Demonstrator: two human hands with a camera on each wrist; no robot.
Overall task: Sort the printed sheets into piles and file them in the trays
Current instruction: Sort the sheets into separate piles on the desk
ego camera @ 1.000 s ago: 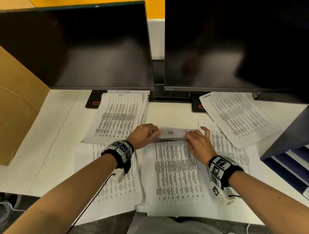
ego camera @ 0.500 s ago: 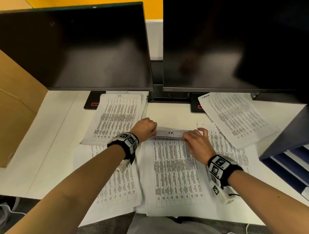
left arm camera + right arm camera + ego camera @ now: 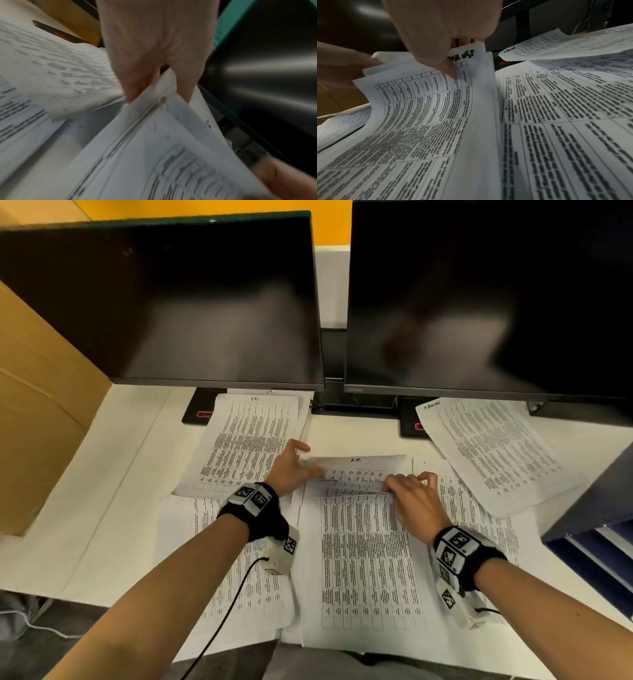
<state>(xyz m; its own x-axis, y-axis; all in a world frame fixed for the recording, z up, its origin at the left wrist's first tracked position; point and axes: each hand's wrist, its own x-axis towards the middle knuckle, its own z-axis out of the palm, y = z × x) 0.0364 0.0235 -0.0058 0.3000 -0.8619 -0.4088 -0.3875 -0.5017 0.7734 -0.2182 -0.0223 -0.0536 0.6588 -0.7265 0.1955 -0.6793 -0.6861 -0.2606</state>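
Both hands lift the top edge of the middle pile of printed sheets.

The middle pile (image 3: pixel 363 563) lies at the lower centre of the head view on the white bench (image 3: pixel 113 474), its top edges peeled up. The left hand (image 3: pixel 291 467) pinches the left corner of a raised sheet (image 3: pixel 356 470) between thumb and fingers (image 3: pixel 185 88); the right hand (image 3: pixel 414 501) pinches the right corner of the front sheet (image 3: pixel 426 108), thumb on its printed face. Other piles lie around it: one at the lower left (image 3: pixel 260 594), one under the left monitor (image 3: pixel 250 443), one to the right (image 3: pixel 479 515), one tilted at the upper right (image 3: pixel 493 453). Two dark monitors (image 3: pixel 479 296) fill the top, a cardboard box (image 3: pixel 37 405) stands at the left edge, and dark trays (image 3: pixel 596 546) sit at the right edge.
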